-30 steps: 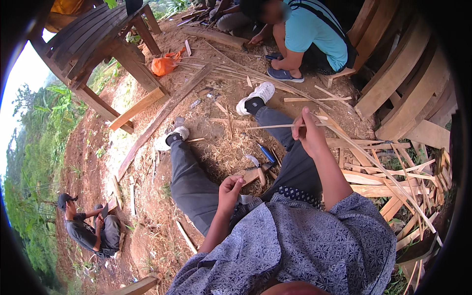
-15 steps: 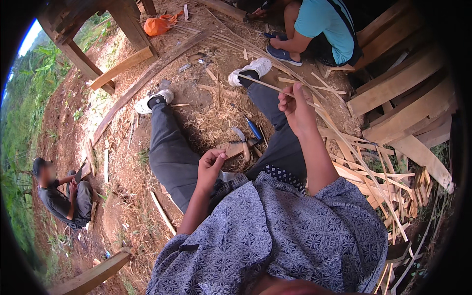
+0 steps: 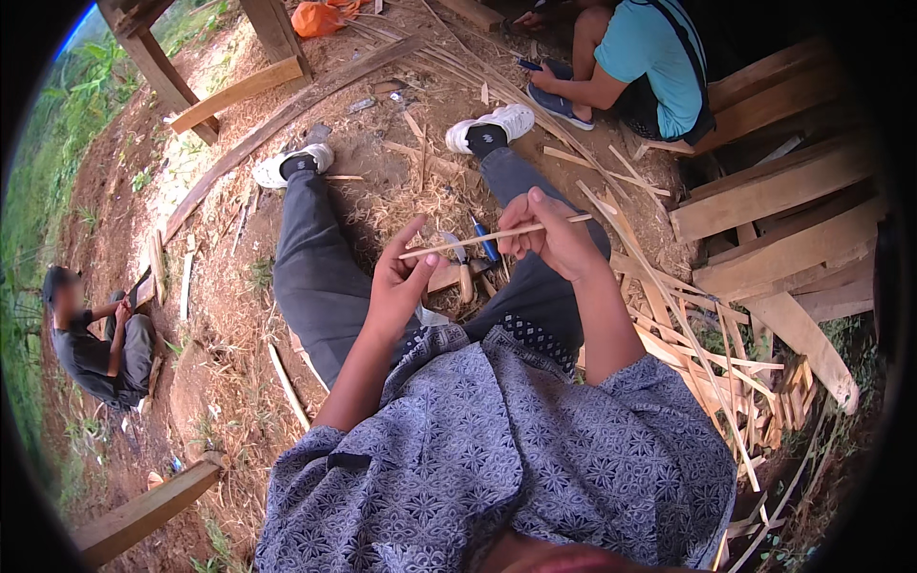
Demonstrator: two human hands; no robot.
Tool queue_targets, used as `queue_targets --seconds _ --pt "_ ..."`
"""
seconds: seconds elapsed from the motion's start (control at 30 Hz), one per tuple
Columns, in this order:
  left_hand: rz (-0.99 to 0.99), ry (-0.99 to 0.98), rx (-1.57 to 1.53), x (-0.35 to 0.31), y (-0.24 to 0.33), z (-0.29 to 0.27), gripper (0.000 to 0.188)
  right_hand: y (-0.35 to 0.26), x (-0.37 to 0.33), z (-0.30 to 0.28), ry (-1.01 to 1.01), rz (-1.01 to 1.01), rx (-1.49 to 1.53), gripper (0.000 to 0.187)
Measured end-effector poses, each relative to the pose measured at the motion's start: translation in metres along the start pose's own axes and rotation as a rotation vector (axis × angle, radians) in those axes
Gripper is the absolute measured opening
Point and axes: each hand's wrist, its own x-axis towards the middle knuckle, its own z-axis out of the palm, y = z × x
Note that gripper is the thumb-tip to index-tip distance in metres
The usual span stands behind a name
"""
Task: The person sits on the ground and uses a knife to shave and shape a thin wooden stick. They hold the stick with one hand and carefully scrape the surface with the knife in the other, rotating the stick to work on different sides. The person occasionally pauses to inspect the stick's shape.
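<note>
A thin, pale wooden strip (image 3: 487, 236) slants across in front of me above my lap. My right hand (image 3: 559, 239) pinches it near its right end, fingers curled under the thumb. At the strip's left end, my left hand (image 3: 394, 286) has its thumb and index finger spread apart, with the strip's tip lying between them. Just beyond the hands, on the ground between my legs, lie a curved-blade knife (image 3: 465, 279) with a wooden handle and a blue-handled tool (image 3: 486, 241). A small wooden piece (image 3: 442, 280) rests beside the knife, partly hidden.
Split wood strips (image 3: 702, 358) are heaped at my right, near stacked boards (image 3: 778, 191). One person in a turquoise shirt (image 3: 650, 57) sits at the far right; another in dark clothes (image 3: 100, 344) sits at the left. Shavings (image 3: 382, 215) cover the ground, and a long plank (image 3: 287, 124) lies ahead.
My right hand has lowered and brought the strip inward, turning it so it points left. My left hand has risen and spread its thumb and index finger around the strip's left end.
</note>
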Motion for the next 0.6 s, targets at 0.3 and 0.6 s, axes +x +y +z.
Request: queue_targets --seconds 0.3,0.6 --pt "0.092 -0.004 -0.010 -0.004 -0.009 -0.017 0.011 0.017 0.006 -0.011 0.289 -0.137 0.169 0.017" --pt "0.082 -0.364 0.365 -0.013 -0.025 0.002 0.022 -0.013 0.002 0.043 0.228 -0.351 0.579 0.040"
